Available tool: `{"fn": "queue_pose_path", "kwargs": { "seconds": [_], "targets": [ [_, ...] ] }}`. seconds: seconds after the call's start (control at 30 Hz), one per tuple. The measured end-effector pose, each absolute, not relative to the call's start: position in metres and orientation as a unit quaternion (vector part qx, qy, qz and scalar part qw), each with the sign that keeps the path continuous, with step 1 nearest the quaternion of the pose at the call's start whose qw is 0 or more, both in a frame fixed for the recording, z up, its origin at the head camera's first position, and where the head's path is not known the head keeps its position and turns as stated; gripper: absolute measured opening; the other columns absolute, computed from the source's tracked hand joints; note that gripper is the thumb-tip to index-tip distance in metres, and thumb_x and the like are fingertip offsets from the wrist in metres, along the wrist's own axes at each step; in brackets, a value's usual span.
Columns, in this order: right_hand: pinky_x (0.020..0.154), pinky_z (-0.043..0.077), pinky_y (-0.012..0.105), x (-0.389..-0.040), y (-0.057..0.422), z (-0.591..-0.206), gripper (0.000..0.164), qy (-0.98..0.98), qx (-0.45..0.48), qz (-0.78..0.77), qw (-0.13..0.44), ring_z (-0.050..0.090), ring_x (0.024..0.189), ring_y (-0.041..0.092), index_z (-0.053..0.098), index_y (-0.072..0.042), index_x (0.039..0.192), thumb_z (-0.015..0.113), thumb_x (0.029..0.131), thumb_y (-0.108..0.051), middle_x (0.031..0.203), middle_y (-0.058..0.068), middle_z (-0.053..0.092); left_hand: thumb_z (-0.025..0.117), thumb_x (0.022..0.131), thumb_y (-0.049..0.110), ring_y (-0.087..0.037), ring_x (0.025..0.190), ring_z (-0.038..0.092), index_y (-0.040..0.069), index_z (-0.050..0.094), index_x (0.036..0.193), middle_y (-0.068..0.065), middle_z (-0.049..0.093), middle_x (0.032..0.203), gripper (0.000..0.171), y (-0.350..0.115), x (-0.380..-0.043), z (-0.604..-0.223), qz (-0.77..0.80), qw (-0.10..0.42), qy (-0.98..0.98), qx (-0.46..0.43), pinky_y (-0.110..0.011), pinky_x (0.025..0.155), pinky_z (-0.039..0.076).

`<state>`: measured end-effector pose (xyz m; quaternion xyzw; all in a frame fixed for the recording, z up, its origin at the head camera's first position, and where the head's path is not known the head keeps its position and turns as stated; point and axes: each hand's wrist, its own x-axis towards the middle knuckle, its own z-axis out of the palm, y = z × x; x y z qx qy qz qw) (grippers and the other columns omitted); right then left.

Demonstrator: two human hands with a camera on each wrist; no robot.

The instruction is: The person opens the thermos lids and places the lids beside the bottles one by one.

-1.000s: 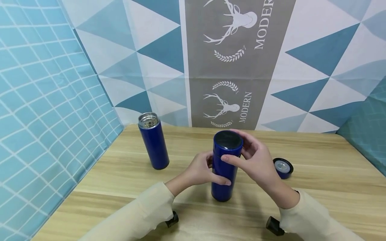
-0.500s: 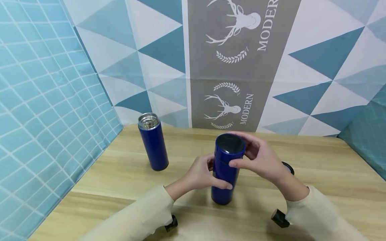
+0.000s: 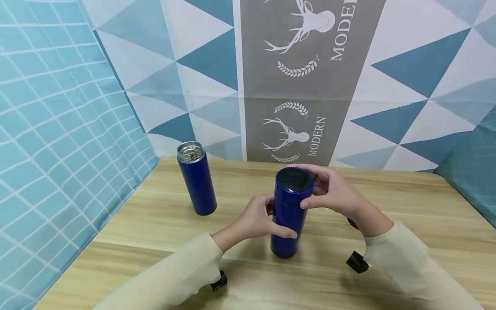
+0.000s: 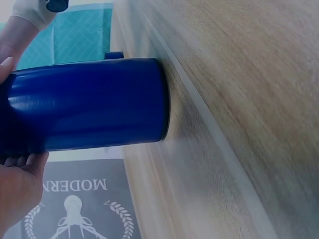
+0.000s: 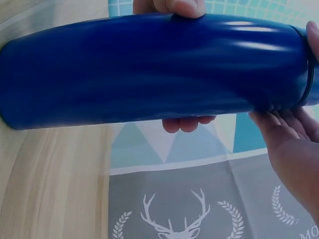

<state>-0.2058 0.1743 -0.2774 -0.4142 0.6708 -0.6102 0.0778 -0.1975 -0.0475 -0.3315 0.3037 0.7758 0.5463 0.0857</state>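
A blue thermos (image 3: 284, 232) with a dark, glossy-topped lid (image 3: 294, 181) stands upright on the wooden table in front of the person. The left hand (image 3: 257, 219) grips its body about halfway up, thumb across the front. At the top, the right hand (image 3: 333, 191) holds the lid, its thumb at the seam and its fingers behind. In the right wrist view, the right fingers (image 5: 284, 129) wrap under the thermos (image 5: 149, 69) near that seam. The left wrist view has the thermos base (image 4: 162, 99) at the tabletop.
A second blue thermos (image 3: 197, 185), lidless with a steel mouth, stands at the back left. Behind the right wrist, mostly hidden, lies a separate blue lid (image 3: 352, 223). A patterned cloth backdrop (image 3: 209, 77) rises behind the table (image 3: 155, 241).
The right hand has turned around the lid, its thumb shifting from the front toward the right. The left hand keeps its grip. The separate lid has become mostly covered by the right arm.
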Motion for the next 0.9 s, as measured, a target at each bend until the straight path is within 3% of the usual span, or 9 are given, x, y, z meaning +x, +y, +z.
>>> {"fn": "queue_pose_path", "kwargs": {
  "seconds": [0.2,0.37,0.53,0.6,0.67,0.8,0.9],
  "targets": [
    [0.093,0.054,0.028,-0.209,0.174,-0.277,0.068,0.651,-0.43,-0.616,0.109,0.063,0.116,0.014,0.037,0.008,0.141,0.071,0.083,-0.001,0.132,0.0,0.061,0.088,0.063,0.012,-0.001,0.088,0.067,0.01,0.064,0.114,-0.006,0.072,0.108,0.057,-0.049,-0.197,-0.331,0.544,0.082,0.78,0.3,-0.026,0.083,0.056],
    [0.093,0.054,0.027,-0.213,0.178,-0.276,0.065,0.649,-0.449,-0.602,0.121,0.064,0.115,0.012,0.041,-0.002,0.143,0.071,0.085,-0.006,0.132,-0.005,0.061,0.089,0.063,0.013,-0.001,0.088,0.067,0.01,0.064,0.115,-0.006,0.072,0.108,0.057,-0.046,-0.197,-0.331,0.541,0.081,0.78,0.304,-0.025,0.082,0.056],
    [0.092,0.055,0.027,-0.22,0.178,-0.279,0.054,0.621,-0.465,-0.607,0.171,0.065,0.113,0.011,0.049,-0.011,0.137,0.07,0.087,-0.012,0.129,-0.005,0.064,0.089,0.063,0.015,-0.001,0.087,0.066,0.01,0.064,0.114,-0.005,0.073,0.107,0.057,-0.047,-0.196,-0.331,0.538,0.079,0.785,0.298,-0.026,0.082,0.056],
    [0.091,0.055,0.026,-0.223,0.178,-0.282,0.048,0.61,-0.475,-0.606,0.188,0.065,0.11,0.009,0.053,-0.012,0.133,0.069,0.088,-0.017,0.125,-0.006,0.066,0.089,0.063,0.016,-0.002,0.086,0.066,0.008,0.064,0.114,-0.007,0.073,0.107,0.058,-0.047,-0.196,-0.331,0.536,0.078,0.787,0.296,-0.027,0.082,0.056],
    [0.094,0.053,0.026,-0.226,0.177,-0.286,0.052,0.602,-0.483,-0.603,0.201,0.063,0.115,0.01,0.051,-0.009,0.135,0.07,0.088,-0.023,0.129,-0.005,0.064,0.089,0.063,0.016,-0.002,0.085,0.066,0.008,0.064,0.114,-0.008,0.073,0.106,0.058,-0.047,-0.196,-0.332,0.536,0.078,0.787,0.295,-0.028,0.082,0.056],
    [0.094,0.053,0.023,-0.222,0.178,-0.291,0.06,0.617,-0.471,-0.605,0.176,0.063,0.114,0.008,0.048,-0.007,0.136,0.071,0.086,-0.03,0.128,-0.006,0.064,0.09,0.062,0.017,-0.002,0.085,0.067,0.01,0.064,0.114,-0.005,0.073,0.107,0.058,-0.047,-0.195,-0.332,0.536,0.079,0.789,0.29,-0.027,0.082,0.056],
    [0.098,0.05,0.021,-0.21,0.177,-0.289,0.07,0.649,-0.443,-0.608,0.115,0.06,0.118,0.009,0.043,-0.008,0.141,0.074,0.083,-0.033,0.133,-0.001,0.06,0.09,0.062,0.017,0.0,0.085,0.066,0.013,0.064,0.114,-0.003,0.073,0.107,0.059,-0.046,-0.195,-0.331,0.539,0.08,0.787,0.289,-0.026,0.082,0.056]
  ]
}}
